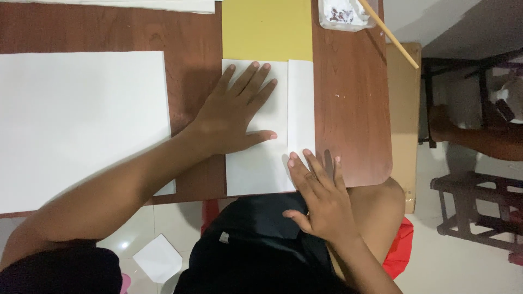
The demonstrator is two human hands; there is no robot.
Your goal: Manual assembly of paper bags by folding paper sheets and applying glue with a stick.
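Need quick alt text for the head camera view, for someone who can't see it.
Two bare hands press a folded white sheet on a brown table: the left hand lies flat on it, the right hand's fingertips at its folded strip. A yellow sheet lies just beyond, a large white sheet to the left.

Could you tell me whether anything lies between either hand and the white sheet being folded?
Nothing visible does. The left hand lies flat on the white sheet, and the right hand's fingers press its near edge beside the folded flap. The yellow paper lies beyond them.
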